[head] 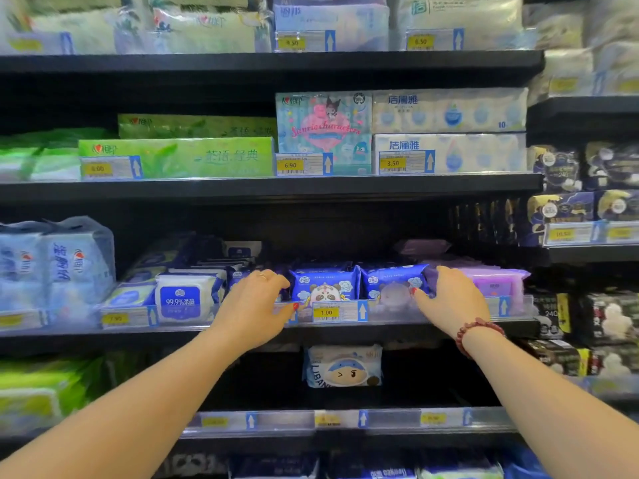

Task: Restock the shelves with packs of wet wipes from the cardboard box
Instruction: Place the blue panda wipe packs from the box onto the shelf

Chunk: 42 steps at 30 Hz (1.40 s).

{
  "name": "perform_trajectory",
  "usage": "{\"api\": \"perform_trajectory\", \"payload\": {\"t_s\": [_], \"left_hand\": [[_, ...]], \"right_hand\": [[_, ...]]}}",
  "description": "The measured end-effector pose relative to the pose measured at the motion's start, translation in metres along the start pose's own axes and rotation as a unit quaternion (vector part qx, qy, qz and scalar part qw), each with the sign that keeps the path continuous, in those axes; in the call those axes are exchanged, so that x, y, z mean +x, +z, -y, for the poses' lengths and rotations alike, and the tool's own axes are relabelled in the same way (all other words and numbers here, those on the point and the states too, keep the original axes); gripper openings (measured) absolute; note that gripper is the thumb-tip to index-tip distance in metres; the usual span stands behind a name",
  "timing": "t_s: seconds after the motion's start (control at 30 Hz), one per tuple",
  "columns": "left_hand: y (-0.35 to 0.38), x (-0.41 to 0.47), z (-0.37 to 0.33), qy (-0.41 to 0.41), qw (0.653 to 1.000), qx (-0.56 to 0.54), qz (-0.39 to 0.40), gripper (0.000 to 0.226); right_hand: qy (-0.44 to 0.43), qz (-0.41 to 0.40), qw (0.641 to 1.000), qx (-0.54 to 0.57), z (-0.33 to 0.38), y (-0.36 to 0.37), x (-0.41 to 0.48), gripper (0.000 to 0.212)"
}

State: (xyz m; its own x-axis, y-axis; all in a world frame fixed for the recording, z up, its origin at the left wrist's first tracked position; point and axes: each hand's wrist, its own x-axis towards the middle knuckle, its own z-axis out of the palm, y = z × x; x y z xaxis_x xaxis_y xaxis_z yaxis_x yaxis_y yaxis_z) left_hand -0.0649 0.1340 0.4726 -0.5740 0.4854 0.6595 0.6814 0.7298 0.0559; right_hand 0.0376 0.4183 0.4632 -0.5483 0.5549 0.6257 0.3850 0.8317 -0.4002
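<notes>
Hands: two, both yours, reaching to the same shelf (380,332) of a shop display.
Left hand: your left hand (257,302) curls its fingers over the top left end of the panda pack (325,286), with the thumb down in front of it. That is a grasp. It wears one ring.
Right hand: your right hand (449,299) clasps the right end of the second blue pack (390,285), thumb on its face and fingers over its top. One bead bracelet (475,331) circles the wrist.
Wet wipes: two blue packs stand side by side, touching, at the shelf front between your hands, just behind the 1.00 price tag (326,312).
Neighbours: one white-and-blue pack (183,299) stands to the left, and purple packs (494,285) lie just beside your right hand.
Shelf boards: four are in view, stacked one above another.
Next shelf down: one cartoon-face pack (342,366) shows between your forearms.
Hidden: your left hand covers most of a third blue pack (238,275). More blue edges show behind the front two, but they cannot be counted. Your right fingertips are out of sight over the pack tops.
Hard to make out: the price tags at far left and on the lowest rail are blurred, and the bottom row of goods is cut off by the frame edge.
</notes>
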Motion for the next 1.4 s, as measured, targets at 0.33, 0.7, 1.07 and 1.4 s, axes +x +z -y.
{"api": "perform_trajectory", "payload": {"t_s": [0.33,0.7,1.07,1.4], "left_hand": [[0.019,-0.104,0.0,0.075,0.997,0.014,-0.001,0.057],[0.078,-0.234,0.028,0.081,0.986,0.065,0.128,0.056],[0.17,-0.361,0.06,-0.024,0.953,0.013,0.303,0.062],[0.26,-0.452,0.069,-0.179,0.894,-0.043,0.408,0.065]], "right_hand": [[-0.139,0.05,0.985,0.09,0.017,0.001,-0.109,0.058],[-0.298,0.236,0.925,0.018,0.03,0.091,-0.265,0.061],[-0.239,0.389,0.89,0.002,-0.009,0.185,-0.355,0.056],[-0.07,0.521,0.851,-0.015,-0.073,0.262,-0.425,0.052]]}}
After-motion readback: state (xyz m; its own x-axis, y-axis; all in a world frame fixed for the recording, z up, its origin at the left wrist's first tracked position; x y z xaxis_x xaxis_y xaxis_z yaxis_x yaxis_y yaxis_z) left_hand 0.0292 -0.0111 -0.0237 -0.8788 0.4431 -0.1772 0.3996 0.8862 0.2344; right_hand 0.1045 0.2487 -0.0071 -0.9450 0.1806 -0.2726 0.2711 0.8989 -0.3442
